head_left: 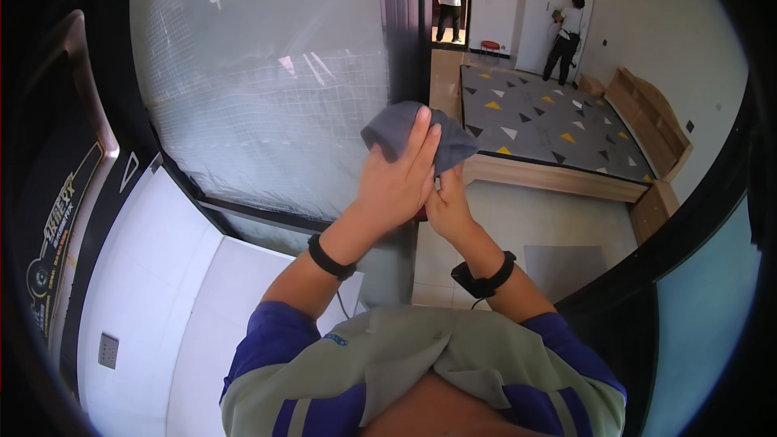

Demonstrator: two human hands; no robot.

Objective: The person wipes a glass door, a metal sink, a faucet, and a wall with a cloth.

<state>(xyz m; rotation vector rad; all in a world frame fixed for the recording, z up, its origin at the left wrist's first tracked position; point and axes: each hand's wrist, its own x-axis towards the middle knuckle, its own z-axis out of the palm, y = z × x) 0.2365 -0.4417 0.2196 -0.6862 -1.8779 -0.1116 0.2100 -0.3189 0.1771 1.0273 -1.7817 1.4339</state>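
Observation:
A dark grey cloth (465, 146) is bunched up in front of me, close to the dark edge of a glass panel. My left hand (396, 186) holds it, with the fingers lying along the cloth's near side and the thumb at its left. Right beside it, my right hand (450, 209) grips the cloth's lower part; its fingertips are mostly hidden behind the cloth and the other hand. A small red bit shows between my wrists, too little to name. Both wrists carry black bands.
The large glass panel (267, 89) in a dark frame stands at left, its surface hazy and streaked. Beyond, a bed (558, 117) has a patterned grey mattress. One person (565, 39) works at a white cabinet (541, 28); another person (450, 0) stands by the doorway.

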